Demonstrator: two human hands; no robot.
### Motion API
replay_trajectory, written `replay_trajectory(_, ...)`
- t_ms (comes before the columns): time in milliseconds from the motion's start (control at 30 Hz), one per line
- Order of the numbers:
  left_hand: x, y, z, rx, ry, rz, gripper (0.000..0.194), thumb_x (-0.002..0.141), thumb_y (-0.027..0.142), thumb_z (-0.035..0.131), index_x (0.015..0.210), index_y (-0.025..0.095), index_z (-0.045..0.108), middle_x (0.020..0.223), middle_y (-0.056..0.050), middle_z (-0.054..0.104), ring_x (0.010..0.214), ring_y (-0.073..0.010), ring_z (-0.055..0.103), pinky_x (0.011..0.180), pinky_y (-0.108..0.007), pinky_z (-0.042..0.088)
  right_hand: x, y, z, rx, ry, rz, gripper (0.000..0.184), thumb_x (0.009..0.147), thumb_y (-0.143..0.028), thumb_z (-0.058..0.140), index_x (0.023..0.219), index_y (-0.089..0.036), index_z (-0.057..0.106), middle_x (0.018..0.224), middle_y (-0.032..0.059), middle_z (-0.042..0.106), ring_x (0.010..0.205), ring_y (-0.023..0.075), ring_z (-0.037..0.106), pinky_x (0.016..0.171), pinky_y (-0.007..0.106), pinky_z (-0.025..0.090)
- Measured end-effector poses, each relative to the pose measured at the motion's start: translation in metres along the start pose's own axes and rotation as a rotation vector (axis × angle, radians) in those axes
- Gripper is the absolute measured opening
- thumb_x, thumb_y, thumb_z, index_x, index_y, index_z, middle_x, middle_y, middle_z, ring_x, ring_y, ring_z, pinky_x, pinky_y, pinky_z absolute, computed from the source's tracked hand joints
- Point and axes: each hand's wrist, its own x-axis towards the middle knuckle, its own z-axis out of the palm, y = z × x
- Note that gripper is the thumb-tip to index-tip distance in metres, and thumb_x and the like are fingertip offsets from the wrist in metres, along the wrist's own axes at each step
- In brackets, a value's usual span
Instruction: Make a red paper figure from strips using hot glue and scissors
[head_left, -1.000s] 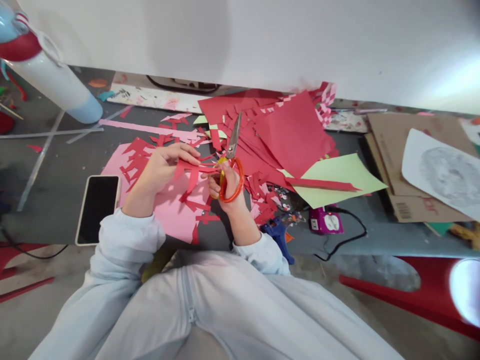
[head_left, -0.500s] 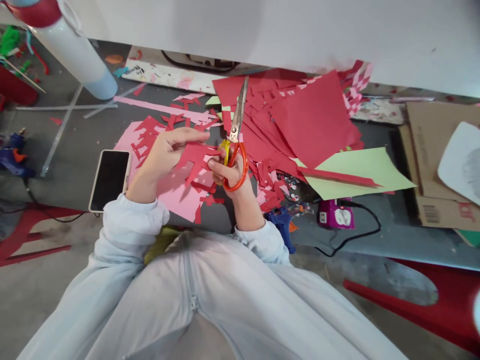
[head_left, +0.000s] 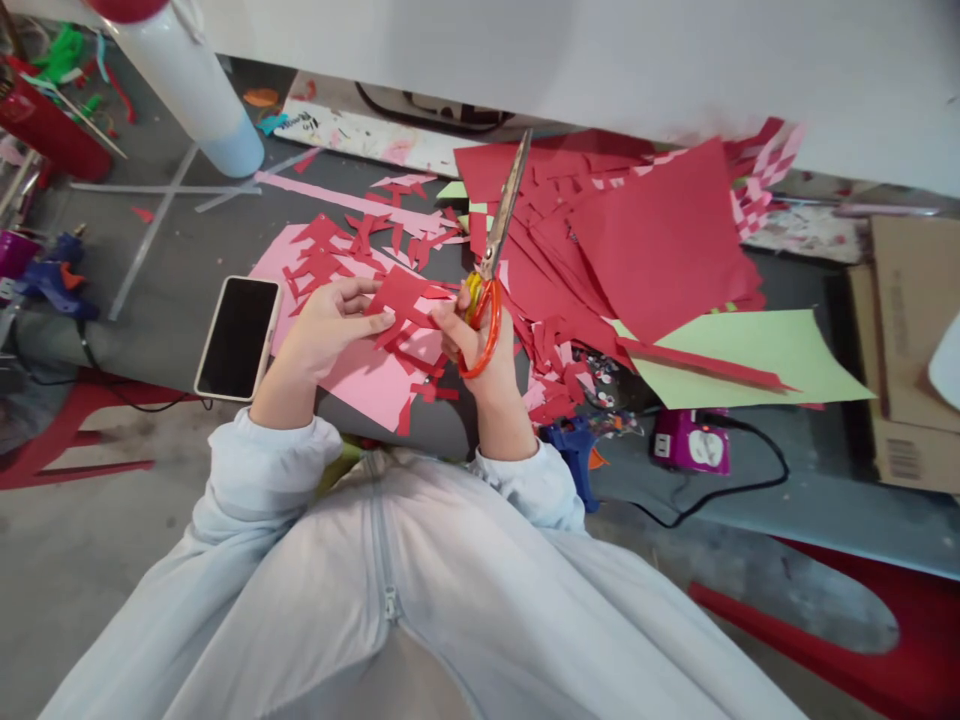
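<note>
My left hand (head_left: 330,325) pinches a red paper cut-out (head_left: 409,300) over a pink sheet (head_left: 367,375) on the dark table. My right hand (head_left: 472,345) is closed round the orange handles of a pair of scissors (head_left: 499,225), whose shut blades point up and away toward the wall. The right thumb and forefinger also touch the cut-out's right edge. Red paper scraps (head_left: 330,255) lie scattered on the pink sheet around both hands.
A black phone (head_left: 238,337) lies left of my left hand. A pile of red sheets (head_left: 637,240) and a green sheet (head_left: 757,350) lie to the right. Blue glue gun (head_left: 574,445) and purple socket (head_left: 690,445) sit near the table edge. White bottle (head_left: 199,95) stands at back left; cardboard (head_left: 907,330) at right.
The view has shifted, so everything sits further right and higher. Both hands turned the red cut-out between them, and the scissors tilted with blades pointing more to the right.
</note>
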Motion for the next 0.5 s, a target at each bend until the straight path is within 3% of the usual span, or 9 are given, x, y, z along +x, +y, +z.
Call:
replay_trajectory(100, -0.0011, -0.0017, -0.0029, -0.005, 0.033, 0.029, 0.044, 0.050, 0.024, 0.092, 0.087, 0.015, 0.069, 0.081, -0.001, 0.070, 0.076, -0.0139, 0.065, 0.074, -0.027, 0.054, -0.0001, 0.0022, -0.0003, -0.027, 0.030, -0.126, 0.038, 0.078, -0.050, 0.074, 0.077, -0.026, 0.044, 0.069, -0.0049, 0.060, 0.042, 0.0059, 0.031, 0.038, 0.023, 0.024)
replay_trajectory(167, -0.0014, -0.0032, -0.0056, 0.015, 0.050, 0.042, 0.042, 0.051, 0.024, 0.091, 0.086, 0.015, 0.070, 0.084, -0.002, 0.070, 0.078, -0.0143, 0.064, 0.074, -0.027, 0.053, 0.0002, 0.0036, -0.0017, -0.031, 0.027, -0.127, 0.037, 0.080, -0.050, 0.073, 0.076, -0.026, 0.044, 0.070, -0.0043, 0.061, 0.041, 0.0058, 0.031, 0.038, 0.023, 0.024)
replay_trajectory(333, -0.0014, -0.0062, -0.0095, 0.056, 0.076, 0.047, 0.040, 0.053, 0.025, 0.090, 0.087, 0.014, 0.072, 0.088, -0.003, 0.070, 0.082, -0.0153, 0.063, 0.075, -0.028, 0.052, 0.0001, 0.0055, -0.0060, -0.048, -0.046, -0.091, 0.034, 0.075, -0.039, 0.079, 0.080, -0.027, 0.048, 0.060, -0.0089, 0.051, 0.040, 0.0063, 0.030, 0.038, 0.024, 0.024)
replay_trajectory(500, -0.0017, -0.0060, -0.0093, 0.014, 0.073, 0.028, 0.039, 0.051, 0.022, 0.091, 0.084, 0.014, 0.072, 0.084, -0.002, 0.069, 0.082, -0.0156, 0.063, 0.076, -0.029, 0.052, 0.0018, 0.0078, -0.0074, -0.125, -0.057, -0.083, 0.039, 0.068, -0.031, 0.083, 0.081, -0.026, 0.046, 0.067, -0.0072, 0.061, 0.043, 0.0058, 0.036, 0.042, 0.024, 0.027)
